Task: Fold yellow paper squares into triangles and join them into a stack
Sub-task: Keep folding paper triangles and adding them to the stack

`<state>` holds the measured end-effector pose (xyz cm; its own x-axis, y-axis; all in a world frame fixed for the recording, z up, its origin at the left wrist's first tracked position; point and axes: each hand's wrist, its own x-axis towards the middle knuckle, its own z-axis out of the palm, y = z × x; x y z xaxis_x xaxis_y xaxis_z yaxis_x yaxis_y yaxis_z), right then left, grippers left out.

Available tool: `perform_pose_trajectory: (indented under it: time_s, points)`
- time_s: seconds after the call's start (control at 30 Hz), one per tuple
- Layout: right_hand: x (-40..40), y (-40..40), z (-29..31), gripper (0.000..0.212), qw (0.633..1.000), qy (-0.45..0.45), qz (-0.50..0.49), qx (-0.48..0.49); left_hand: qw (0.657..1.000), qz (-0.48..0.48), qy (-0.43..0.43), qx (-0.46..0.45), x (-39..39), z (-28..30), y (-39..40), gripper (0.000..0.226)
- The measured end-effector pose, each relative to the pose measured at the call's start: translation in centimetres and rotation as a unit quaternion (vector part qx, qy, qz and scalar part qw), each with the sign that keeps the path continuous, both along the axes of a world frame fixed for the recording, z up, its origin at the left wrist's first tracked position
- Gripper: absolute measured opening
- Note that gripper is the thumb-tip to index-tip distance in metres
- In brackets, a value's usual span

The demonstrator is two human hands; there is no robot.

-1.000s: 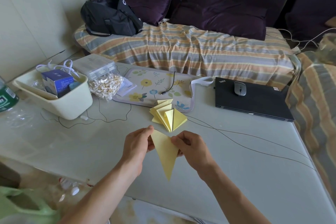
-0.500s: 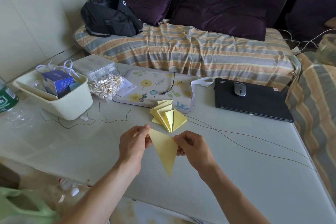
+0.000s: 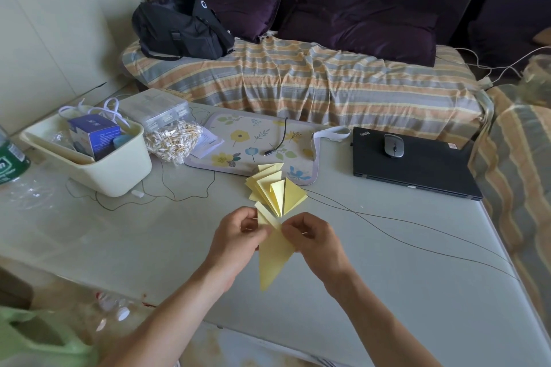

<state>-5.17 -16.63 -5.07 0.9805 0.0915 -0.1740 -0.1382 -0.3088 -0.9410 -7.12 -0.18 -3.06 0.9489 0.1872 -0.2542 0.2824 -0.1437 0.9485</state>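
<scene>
A folded yellow paper piece (image 3: 272,259) hangs point-down above the table, a narrow kite shape with a flap sticking up at its top. My left hand (image 3: 238,240) pinches its upper left edge and my right hand (image 3: 310,237) pinches its upper right edge, thumbs close together. Just beyond my hands a fanned stack of joined yellow triangles (image 3: 275,188) lies on the pale table (image 3: 402,292), partly over the edge of a floral mat.
A floral mat (image 3: 238,143) with a cable lies behind the stack. A closed black laptop (image 3: 417,167) carries a mouse (image 3: 393,144). A cream bin (image 3: 113,170) and a bag of small sticks (image 3: 176,140) stand at left. Thin wires (image 3: 417,244) cross the table at right.
My hands have moved closer together and folded the paper's top corners inward, so the wide triangle is now narrower with a flap raised at its top.
</scene>
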Motion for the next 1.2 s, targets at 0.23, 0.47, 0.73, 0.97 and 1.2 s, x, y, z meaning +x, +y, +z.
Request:
perform_pose_trajectory:
  time_s: [0.23, 0.47, 0.73, 0.97, 1.2]
  points:
    - [-0.17, 0.03, 0.23, 0.015, 1.000, -0.004, 0.012, -0.003, 1.000, -0.014, -0.023, 0.003, -0.10, -0.04, -0.33, 0.016]
    - [-0.41, 0.14, 0.60, 0.013, 0.999, 0.007, 0.034, 0.022, 0.999, -0.003, -0.025, -0.025, -0.01, -0.51, 0.03, 0.013]
    - [-0.42, 0.34, 0.22, 0.014, 0.998, -0.029, 0.052, 0.028, 0.994, 0.031, -0.073, 0.078, -0.25, 0.02, -0.22, 0.018]
    - [-0.28, 0.26, -0.08, 0.013, 0.997, -0.047, 0.056, 0.028, 0.995, 0.019, -0.067, 0.073, -0.33, -0.16, -0.31, 0.007]
    - [-0.18, 0.23, -0.20, 0.012, 0.996, -0.066, 0.059, 0.013, 0.999, 0.032, -0.021, -0.017, -0.31, 0.03, -0.33, 0.005]
